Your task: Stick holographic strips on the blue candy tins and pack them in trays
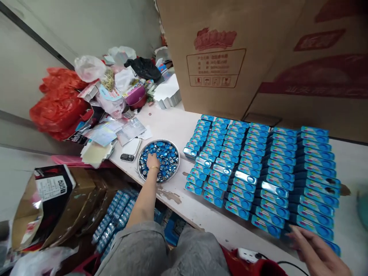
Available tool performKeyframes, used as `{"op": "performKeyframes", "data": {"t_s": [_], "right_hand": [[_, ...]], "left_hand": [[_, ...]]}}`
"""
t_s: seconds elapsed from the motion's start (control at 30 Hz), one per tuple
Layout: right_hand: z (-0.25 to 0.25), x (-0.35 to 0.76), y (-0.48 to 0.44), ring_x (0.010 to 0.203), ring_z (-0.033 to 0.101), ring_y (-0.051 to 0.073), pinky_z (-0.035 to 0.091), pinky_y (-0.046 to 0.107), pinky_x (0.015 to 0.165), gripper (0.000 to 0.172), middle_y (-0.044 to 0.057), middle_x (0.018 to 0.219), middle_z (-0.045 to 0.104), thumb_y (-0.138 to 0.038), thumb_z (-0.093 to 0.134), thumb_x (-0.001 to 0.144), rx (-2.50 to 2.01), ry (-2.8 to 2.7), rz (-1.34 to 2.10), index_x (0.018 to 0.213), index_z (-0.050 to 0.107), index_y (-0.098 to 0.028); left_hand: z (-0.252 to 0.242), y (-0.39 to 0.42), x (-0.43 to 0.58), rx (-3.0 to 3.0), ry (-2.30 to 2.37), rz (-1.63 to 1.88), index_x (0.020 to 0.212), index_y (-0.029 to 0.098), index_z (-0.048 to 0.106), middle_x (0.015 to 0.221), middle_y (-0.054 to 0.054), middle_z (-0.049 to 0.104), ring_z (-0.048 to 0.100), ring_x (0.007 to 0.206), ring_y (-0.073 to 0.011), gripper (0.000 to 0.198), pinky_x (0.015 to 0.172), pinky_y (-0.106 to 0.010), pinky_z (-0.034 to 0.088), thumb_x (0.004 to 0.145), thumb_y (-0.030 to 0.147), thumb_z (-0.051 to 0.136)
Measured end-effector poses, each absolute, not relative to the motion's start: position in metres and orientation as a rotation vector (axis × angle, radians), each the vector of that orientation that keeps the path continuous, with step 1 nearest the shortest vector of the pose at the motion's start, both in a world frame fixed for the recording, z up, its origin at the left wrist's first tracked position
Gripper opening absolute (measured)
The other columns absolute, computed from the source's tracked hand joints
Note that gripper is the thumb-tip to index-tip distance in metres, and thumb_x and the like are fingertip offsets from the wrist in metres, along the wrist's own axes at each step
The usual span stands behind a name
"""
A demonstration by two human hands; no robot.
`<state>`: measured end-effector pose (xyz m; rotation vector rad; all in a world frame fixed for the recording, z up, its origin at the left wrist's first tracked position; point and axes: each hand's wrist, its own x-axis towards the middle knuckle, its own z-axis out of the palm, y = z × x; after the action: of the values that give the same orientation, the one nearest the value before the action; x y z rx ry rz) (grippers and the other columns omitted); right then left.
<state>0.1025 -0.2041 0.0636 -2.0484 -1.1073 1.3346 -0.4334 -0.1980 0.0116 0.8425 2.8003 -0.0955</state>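
My left hand (153, 161) reaches down into a round metal tray (139, 168) of small round blue-and-silver caps (168, 159). Its fingers are bunched together among the caps, and their tips are hidden, so what they grip does not show. At the lower right, my right hand (314, 249) is by the near end of the rows of small blue boxes (243, 189). Its fingers look pinched together and somewhat blurred; anything between them is too small to make out. The boxes stand in several columns, a few with shiny silver tops, and two dark holes show at the right.
Large cardboard cartons (215, 99) stand behind the boxes. Left of the tray lie a black phone-like device (127, 157), papers (130, 131) and piled bags, including a red plastic bag (57, 107). Below the table edge are more packed blue items (115, 214) and a white power strip (247, 254).
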Motion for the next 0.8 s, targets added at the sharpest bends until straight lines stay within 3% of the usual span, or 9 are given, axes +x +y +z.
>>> {"op": "performKeyframes", "data": {"t_s": [0.1, 0.23, 0.33, 0.43, 0.53, 0.6, 0.8], "right_hand": [[0.070, 0.071, -0.205, 0.080, 0.065, 0.030, 0.054, 0.047, 0.073, 0.055, 0.010, 0.088, 0.071, -0.070, 0.070, 0.052, -2.032, -1.105, 1.355, 0.085, 0.070, -0.025], [0.071, 0.028, -0.205, 0.079, 0.064, 0.024, 0.055, 0.036, 0.068, 0.051, 0.007, 0.089, 0.071, -0.068, 0.071, 0.058, -1.792, -1.132, 1.405, 0.081, 0.070, -0.023], [0.070, -0.002, -0.195, 0.061, 0.058, 0.018, 0.050, 0.031, 0.055, 0.047, 0.002, 0.069, 0.065, -0.067, 0.069, 0.065, -1.640, -1.061, 1.550, 0.078, 0.068, -0.022], [0.069, -0.019, -0.183, 0.045, 0.050, 0.013, 0.040, 0.026, 0.042, 0.051, -0.002, 0.056, 0.057, -0.069, 0.069, 0.065, -1.533, -0.926, 1.701, 0.084, 0.067, -0.022], [0.072, -0.017, -0.179, 0.053, 0.058, 0.014, 0.044, 0.026, 0.045, 0.055, -0.001, 0.074, 0.063, -0.064, 0.073, 0.061, -1.392, -0.823, 1.770, 0.097, 0.068, -0.024], [0.076, -0.001, -0.180, 0.057, 0.060, 0.014, 0.048, 0.027, 0.050, 0.049, 0.000, 0.079, 0.065, -0.062, 0.075, 0.061, -1.335, -0.799, 1.752, 0.091, 0.069, -0.024], [0.076, 0.102, -0.175, 0.055, 0.057, 0.015, 0.050, 0.032, 0.057, 0.036, 0.000, 0.066, 0.065, -0.055, 0.075, 0.061, -1.364, -0.742, 1.592, 0.074, 0.070, -0.022]], "left_hand": [[0.012, -0.189, -0.431, 0.950, 2.740, -0.096, 0.103, 0.018, 0.062, 0.122, -0.014, 0.052, 0.059, 0.100, -0.0230, 0.021, 0.081, -0.031, 0.046, 0.087, 0.016, 0.048], [0.037, -0.198, -0.434, 1.107, 2.669, 0.003, 0.098, 0.017, 0.059, 0.110, -0.014, 0.059, 0.056, 0.105, -0.0253, 0.018, 0.086, -0.033, 0.045, 0.086, 0.017, 0.046], [0.046, -0.199, -0.419, 1.209, 2.720, 0.438, 0.089, 0.017, 0.058, 0.090, -0.010, 0.061, 0.059, 0.089, -0.0241, 0.017, 0.082, -0.034, 0.047, 0.084, 0.030, 0.048], [0.053, -0.192, -0.342, 1.342, 2.229, 0.750, 0.083, 0.020, 0.059, 0.074, -0.002, 0.059, 0.056, 0.066, -0.0188, 0.023, 0.067, -0.030, 0.047, 0.076, 0.042, 0.057], [0.069, -0.189, -0.224, 1.419, 1.755, 0.746, 0.080, 0.021, 0.061, 0.069, 0.001, 0.057, 0.052, 0.059, -0.0152, 0.023, 0.059, -0.027, 0.044, 0.079, 0.044, 0.056], [0.078, -0.187, -0.154, 1.466, 1.626, 0.771, 0.077, 0.021, 0.062, 0.071, 0.000, 0.057, 0.051, 0.059, -0.0135, 0.020, 0.058, -0.026, 0.042, 0.080, 0.040, 0.056], [0.084, -0.167, -0.035, 1.171, 1.366, 0.719, 0.087, 0.019, 0.061, 0.066, 0.002, 0.055, 0.051, 0.057, -0.0124, 0.025, 0.056, -0.025, 0.042, 0.078, 0.043, 0.062]]}}
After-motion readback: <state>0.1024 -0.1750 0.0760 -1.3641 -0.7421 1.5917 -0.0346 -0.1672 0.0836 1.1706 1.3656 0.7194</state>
